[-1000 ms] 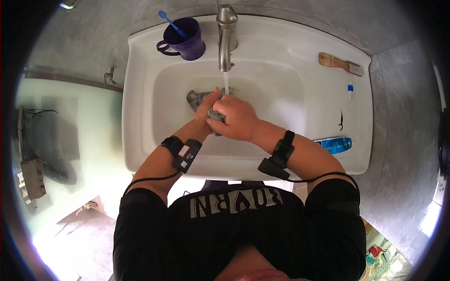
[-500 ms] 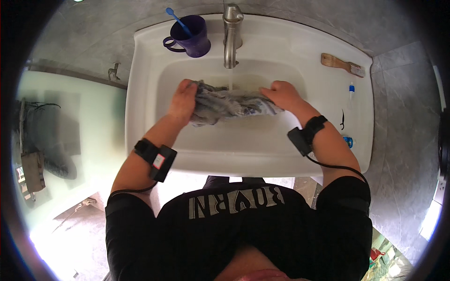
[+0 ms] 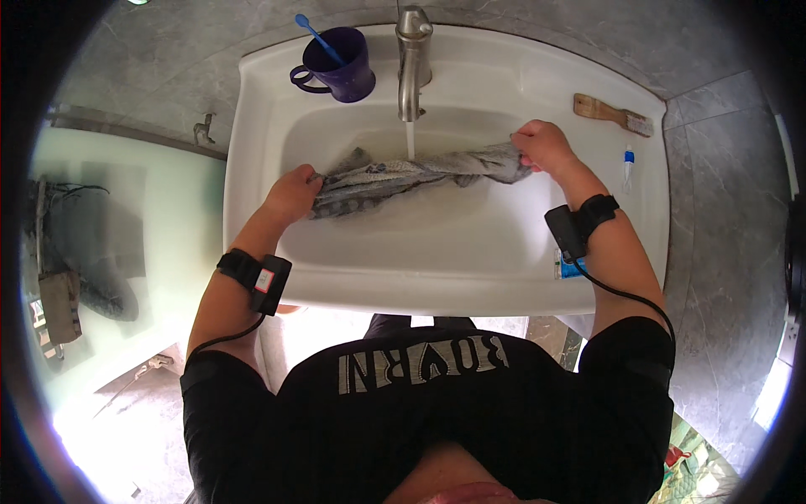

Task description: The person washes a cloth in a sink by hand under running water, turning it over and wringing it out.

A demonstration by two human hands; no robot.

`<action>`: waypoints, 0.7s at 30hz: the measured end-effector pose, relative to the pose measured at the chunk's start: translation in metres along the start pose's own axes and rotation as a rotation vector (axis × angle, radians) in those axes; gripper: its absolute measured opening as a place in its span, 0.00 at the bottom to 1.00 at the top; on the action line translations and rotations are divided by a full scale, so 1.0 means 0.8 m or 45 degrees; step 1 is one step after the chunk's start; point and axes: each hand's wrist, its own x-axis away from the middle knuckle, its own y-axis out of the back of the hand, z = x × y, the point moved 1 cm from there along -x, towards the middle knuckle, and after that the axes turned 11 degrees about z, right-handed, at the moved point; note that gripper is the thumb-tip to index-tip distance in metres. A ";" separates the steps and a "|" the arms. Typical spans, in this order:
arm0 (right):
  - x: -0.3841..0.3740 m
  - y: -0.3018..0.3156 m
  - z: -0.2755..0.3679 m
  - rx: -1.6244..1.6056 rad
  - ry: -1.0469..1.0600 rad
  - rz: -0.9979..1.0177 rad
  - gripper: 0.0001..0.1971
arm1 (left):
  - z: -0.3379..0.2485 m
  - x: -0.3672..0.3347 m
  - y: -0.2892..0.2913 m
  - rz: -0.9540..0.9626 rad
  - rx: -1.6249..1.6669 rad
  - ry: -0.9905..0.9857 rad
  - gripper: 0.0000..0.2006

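A wet grey cloth with a darker pattern is stretched across the basin of the white sink. My left hand is closed on its left end, low in the basin. The right end is pinched in my right hand, near the basin's right side. From the metal faucet a thin stream of water falls onto the middle of the cloth. Folds hide parts of the pattern, and the fingertips of my left hand are partly hidden.
A purple mug holding a blue toothbrush stands on the sink's back left ledge. Along the right ledge lie a wooden-handled brush and a small clear tube with a blue cap. A blue packet lies by my right forearm.
My hands have moved apart, left hand leftward and right hand rightward and up. The bunched cloth is now drawn out long and narrow between them.
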 end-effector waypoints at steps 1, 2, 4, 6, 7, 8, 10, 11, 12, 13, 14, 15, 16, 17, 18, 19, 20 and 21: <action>-0.007 -0.011 -0.004 -0.185 0.110 0.001 0.17 | 0.007 -0.007 -0.003 -0.155 -0.383 -0.120 0.12; -0.014 -0.022 -0.009 -0.185 0.109 0.003 0.17 | 0.013 -0.013 -0.005 -0.310 -0.766 -0.240 0.11; -0.025 -0.043 -0.023 0.322 0.383 -0.169 0.20 | 0.001 -0.012 -0.012 -0.410 -0.840 -0.236 0.11; -0.031 -0.059 -0.027 0.315 0.352 -0.018 0.24 | -0.012 -0.013 -0.022 -0.520 -0.913 -0.218 0.11; -0.026 -0.072 -0.019 0.558 0.385 0.055 0.25 | -0.018 -0.016 -0.029 -0.538 -1.021 -0.322 0.11; -0.021 -0.085 -0.011 0.802 0.416 0.127 0.26 | -0.025 -0.020 -0.037 -0.555 -1.128 -0.429 0.12; -0.016 -0.112 -0.006 0.830 0.418 0.080 0.28 | -0.035 -0.038 -0.065 -0.285 -1.116 -0.646 0.15; -0.012 -0.124 0.000 0.904 0.369 0.010 0.28 | -0.038 -0.043 -0.079 -0.211 -1.075 -0.775 0.20; -0.010 -0.127 0.000 0.977 0.310 -0.064 0.28 | -0.047 -0.045 -0.093 -0.134 -1.029 -0.914 0.25; -0.017 -0.127 -0.003 0.980 0.306 -0.066 0.28 | -0.046 -0.054 -0.107 -0.134 -1.027 -0.918 0.25; -0.030 -0.130 -0.008 0.815 0.244 0.108 0.26 | -0.043 -0.066 -0.121 -0.202 -0.915 -0.914 0.27; -0.034 -0.130 -0.008 0.647 0.173 0.287 0.25 | -0.050 -0.065 -0.129 -0.262 -0.796 -0.908 0.29; -0.037 -0.125 -0.009 0.650 0.163 0.292 0.25 | -0.056 -0.066 -0.132 -0.253 -0.788 -0.911 0.29; -0.039 -0.117 -0.011 0.528 0.185 0.439 0.21 | -0.062 -0.071 -0.131 -0.156 -0.799 -0.701 0.28; -0.038 -0.111 -0.007 0.400 0.215 0.588 0.19 | -0.066 -0.069 -0.126 -0.063 -0.809 -0.480 0.28; -0.040 -0.099 -0.009 0.400 0.211 0.589 0.19 | -0.067 -0.073 -0.124 -0.060 -0.808 -0.481 0.28; -0.040 -0.087 -0.012 0.399 0.242 0.554 0.15 | -0.066 -0.078 -0.121 0.071 -0.758 -0.412 0.26; -0.043 -0.079 -0.014 0.397 0.273 0.518 0.13 | -0.064 -0.083 -0.118 0.199 -0.710 -0.342 0.24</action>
